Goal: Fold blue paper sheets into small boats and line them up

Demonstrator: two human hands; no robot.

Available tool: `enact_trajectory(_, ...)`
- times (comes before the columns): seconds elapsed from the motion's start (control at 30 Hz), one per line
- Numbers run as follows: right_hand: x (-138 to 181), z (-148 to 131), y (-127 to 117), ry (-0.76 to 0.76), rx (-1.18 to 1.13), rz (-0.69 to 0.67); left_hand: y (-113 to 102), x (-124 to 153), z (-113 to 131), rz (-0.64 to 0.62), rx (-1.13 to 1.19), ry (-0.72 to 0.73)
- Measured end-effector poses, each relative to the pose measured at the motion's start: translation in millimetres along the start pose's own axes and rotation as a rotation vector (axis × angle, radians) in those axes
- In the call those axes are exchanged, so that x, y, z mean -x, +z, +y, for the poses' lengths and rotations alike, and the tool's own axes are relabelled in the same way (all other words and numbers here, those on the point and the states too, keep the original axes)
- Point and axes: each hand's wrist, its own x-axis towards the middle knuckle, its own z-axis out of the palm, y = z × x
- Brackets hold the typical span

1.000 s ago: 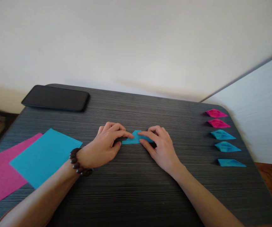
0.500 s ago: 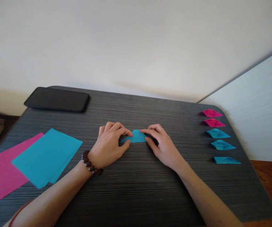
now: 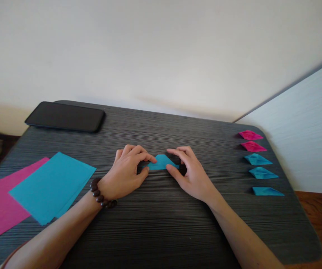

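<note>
A folded piece of blue paper (image 3: pixel 161 161), narrow at the top and pointed toward both sides, lies flat before me. My left hand (image 3: pixel 129 167) holds its left part, index fingertip on top and thumb at the lower left edge. My right hand (image 3: pixel 191 170) is at the right part. Its thumb tip rests on the paper's lower edge, while the index finger is stretched out beyond the paper's upper right slope, apart from the thumb. The left fingers hide part of the paper's left point.
Blue sheets (image 3: pixel 53 186) overlap a pink sheet (image 3: pixel 5 198) at the left. A black phone (image 3: pixel 65 117) lies at the back left. Along the right edge of the dark table (image 3: pixel 161 231) stand two pink folded boats (image 3: pixel 251 135) and several blue folded boats (image 3: pixel 263 173).
My right hand's index finger has lifted off the paper, and its thumb has slid slightly left along the lower edge. The paper's right point now shows. My left thumb has shifted a little left.
</note>
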Motion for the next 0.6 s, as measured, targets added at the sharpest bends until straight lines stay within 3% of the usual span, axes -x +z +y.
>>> enact_trajectory(0.13,0,-5,7,0.014,0.090,0.032,-2,1,1,-0.021,-0.007,-0.004)
enact_trajectory(0.6,-2,7,-20,0.013,-0.176,-0.191,-11,0,-2,-0.128,0.025,0.010)
